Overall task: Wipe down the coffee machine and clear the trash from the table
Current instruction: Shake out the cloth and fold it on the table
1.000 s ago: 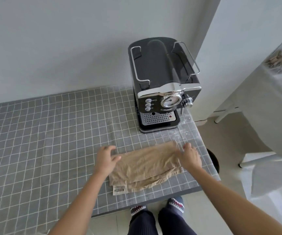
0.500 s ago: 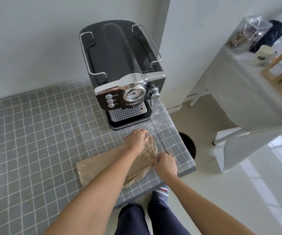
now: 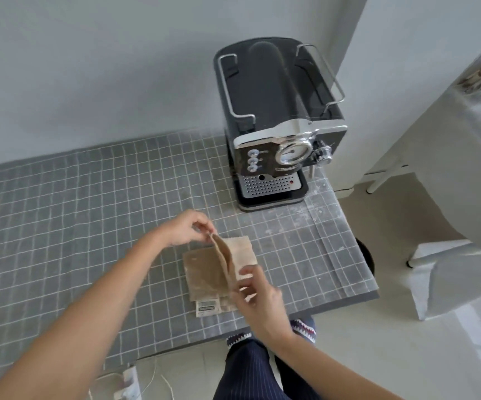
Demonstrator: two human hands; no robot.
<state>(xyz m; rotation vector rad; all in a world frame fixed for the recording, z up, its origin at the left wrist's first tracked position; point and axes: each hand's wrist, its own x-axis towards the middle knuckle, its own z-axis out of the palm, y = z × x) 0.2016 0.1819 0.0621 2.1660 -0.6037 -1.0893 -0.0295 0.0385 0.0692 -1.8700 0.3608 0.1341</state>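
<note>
Across the left and centre of the frame the bench [image 3: 60, 226] lies under a grey cloth with a white grid, soft and slightly wrinkled. At centre, the left hand [image 3: 184, 229] pinches the upper corner of a raised flap of the beige cloth [image 3: 204, 275] between thumb and fingers, the rest of them curled. The cloth is a thin, matte woven rag, folded into a rough rectangle with a printed label at its lower edge, lying near the bench's front edge. Just right of it, the right hand [image 3: 258, 295] pinches the flap's lower end, fingers curled and a little blurred. The step looks like folding the rag into a pad before wiping; next the flap wants laying flat and the pad carrying up to the machine. In the upper right of the frame stands the coffee machine [image 3: 279, 122], well apart from the rag: a boxy dark body, glossy chrome trim and rails, a round gauge and a perforated metal drip tray. Pale dusty smears mark the cloth around its base.
</note>
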